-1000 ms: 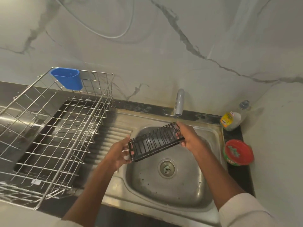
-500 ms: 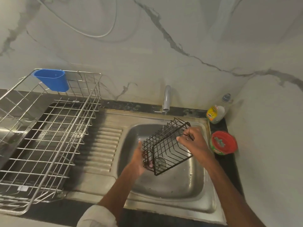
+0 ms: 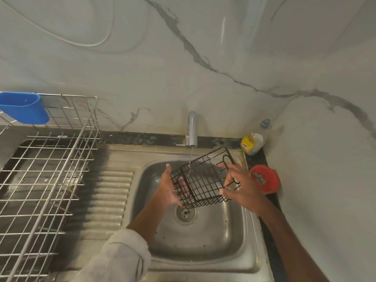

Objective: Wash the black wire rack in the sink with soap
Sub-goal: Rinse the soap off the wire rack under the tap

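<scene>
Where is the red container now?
The red container sits on the dark counter right of the sink, just in front of the soap bottle.

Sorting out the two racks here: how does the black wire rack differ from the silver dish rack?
The black wire rack is small, dark and held tilted over the sink by both hands; the silver dish rack is large, shiny and sits on the counter. Both are open wire grids.

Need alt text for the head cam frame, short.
Two hands, left hand and right hand, hold a black wire rack tilted over a steel sink, under a thin stream from the tap. A soap bottle and a red tub sit at the right; a steel dish rack with a blue cup stands on the left.
</scene>
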A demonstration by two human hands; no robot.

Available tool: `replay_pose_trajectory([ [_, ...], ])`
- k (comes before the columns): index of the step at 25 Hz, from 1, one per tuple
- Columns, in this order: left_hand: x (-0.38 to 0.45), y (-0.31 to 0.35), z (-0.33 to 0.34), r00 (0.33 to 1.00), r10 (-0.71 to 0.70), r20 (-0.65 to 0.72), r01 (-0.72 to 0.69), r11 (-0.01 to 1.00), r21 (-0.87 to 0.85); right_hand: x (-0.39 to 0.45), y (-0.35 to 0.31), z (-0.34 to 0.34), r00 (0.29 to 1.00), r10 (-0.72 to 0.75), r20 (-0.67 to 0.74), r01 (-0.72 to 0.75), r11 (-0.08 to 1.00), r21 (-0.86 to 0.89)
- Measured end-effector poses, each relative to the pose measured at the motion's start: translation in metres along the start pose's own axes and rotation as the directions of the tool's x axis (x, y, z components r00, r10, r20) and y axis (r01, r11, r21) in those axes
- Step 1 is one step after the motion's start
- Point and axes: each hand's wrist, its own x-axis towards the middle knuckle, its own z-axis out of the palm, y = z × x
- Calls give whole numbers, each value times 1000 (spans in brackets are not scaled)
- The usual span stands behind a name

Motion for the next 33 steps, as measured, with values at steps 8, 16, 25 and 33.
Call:
replay_pose_trajectory([
  [8, 10, 0, -16, 937, 322, -137, -342, 927, -157, 3, 11, 55, 960, 168, -225, -174, 985, -7],
  [16, -49, 1, -74, 624, 764, -161, -778, 626, -45, 24, 4, 78, 752, 649, 118, -443, 364, 819],
  [25, -98, -28, -96, 348, 933, 96, -908, 310, 282, 53, -23, 53, 609, 638, 472, -660, 77, 747],
  [33, -70, -18, -87, 516, 856, -38, -778, 487, 396, 12, 6, 47, 770, 636, 52, -485, 531, 695],
])
